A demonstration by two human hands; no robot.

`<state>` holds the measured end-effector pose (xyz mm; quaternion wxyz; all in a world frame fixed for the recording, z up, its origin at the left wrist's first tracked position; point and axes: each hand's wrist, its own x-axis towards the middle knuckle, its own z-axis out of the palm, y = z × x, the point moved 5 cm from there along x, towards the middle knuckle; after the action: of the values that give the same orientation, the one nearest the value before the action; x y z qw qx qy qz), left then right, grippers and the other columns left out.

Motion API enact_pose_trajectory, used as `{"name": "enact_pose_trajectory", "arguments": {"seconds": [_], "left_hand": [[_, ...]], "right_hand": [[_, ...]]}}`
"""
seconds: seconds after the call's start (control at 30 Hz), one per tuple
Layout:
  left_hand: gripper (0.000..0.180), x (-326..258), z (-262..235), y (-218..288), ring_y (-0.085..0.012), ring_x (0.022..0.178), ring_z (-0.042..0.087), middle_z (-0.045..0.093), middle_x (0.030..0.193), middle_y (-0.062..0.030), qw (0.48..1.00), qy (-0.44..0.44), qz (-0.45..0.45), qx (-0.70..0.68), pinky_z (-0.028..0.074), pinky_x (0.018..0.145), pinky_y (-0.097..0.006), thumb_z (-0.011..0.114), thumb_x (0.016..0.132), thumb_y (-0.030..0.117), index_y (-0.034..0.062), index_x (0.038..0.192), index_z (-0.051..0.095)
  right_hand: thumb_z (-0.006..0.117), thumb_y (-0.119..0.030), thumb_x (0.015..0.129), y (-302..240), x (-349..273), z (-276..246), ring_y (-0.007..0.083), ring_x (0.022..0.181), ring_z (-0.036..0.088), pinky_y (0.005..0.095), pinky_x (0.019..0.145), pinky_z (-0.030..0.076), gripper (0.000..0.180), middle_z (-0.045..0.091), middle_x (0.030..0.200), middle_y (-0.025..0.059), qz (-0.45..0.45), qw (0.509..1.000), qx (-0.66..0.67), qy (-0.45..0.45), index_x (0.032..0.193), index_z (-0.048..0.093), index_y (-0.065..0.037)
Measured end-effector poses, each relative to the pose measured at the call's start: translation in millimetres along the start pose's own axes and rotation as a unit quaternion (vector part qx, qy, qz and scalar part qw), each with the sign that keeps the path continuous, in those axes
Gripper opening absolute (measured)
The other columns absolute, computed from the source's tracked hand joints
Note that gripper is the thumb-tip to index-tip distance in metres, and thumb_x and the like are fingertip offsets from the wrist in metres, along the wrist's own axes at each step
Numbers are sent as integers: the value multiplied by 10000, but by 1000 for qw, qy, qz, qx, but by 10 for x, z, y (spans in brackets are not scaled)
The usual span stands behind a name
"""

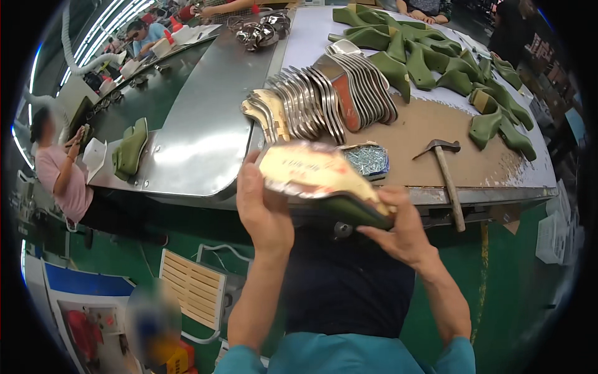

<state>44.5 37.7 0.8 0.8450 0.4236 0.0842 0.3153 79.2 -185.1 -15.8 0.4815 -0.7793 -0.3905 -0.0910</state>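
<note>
I hold a green shoe last (352,210) upside down in front of my chest, with a tan insole board (311,171) lying on its bottom. My left hand (261,209) grips the heel end of the last and insole. At the toe end, my right hand (402,234) supports the last from below. Just beyond them on the bench sits a small tray of nails (367,159). A hammer (448,177) lies to the right, its handle reaching over the bench edge.
A fanned row of insole boards (324,100) lies on the bench (436,124), with a pile of green lasts (436,62) behind. A metal conveyor (205,124) at left carries one green last (131,149). Other people work along the conveyor and at the far end.
</note>
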Motion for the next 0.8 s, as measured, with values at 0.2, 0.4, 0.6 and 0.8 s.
{"name": "enact_pose_trajectory", "arguments": {"seconds": [0.2,0.4,0.6,0.8], "left_hand": [[323,-244,-876,15,-203,972,585,569,1100,-118,975,170,-14,143,486,863,-347,537,886,31,-44,1197,493],[420,201,292,14,-324,1017,581,602,1069,-167,753,-252,227,564,468,871,-376,568,680,-68,34,1080,640],[171,571,921,-1303,-344,777,655,674,799,-156,580,-420,115,688,517,731,-438,673,750,168,66,884,703],[96,648,844,-1299,-350,757,648,657,757,-161,649,-436,125,610,510,705,-447,632,755,136,58,780,682]], "right_hand": [[820,-116,618,19,-6,508,359,915,534,420,784,460,668,512,1049,163,-25,991,-66,-116,1195,483,-90],[804,-105,635,43,-30,531,338,890,544,419,752,465,633,516,1008,145,-52,991,-80,-94,1180,483,-92],[804,-98,633,-29,-48,512,328,880,548,418,745,470,617,509,1014,136,-11,994,-76,-80,1163,489,-100],[807,-104,614,57,-81,519,319,867,537,415,736,465,622,496,992,127,-10,996,-65,-66,1156,503,-103]]}}
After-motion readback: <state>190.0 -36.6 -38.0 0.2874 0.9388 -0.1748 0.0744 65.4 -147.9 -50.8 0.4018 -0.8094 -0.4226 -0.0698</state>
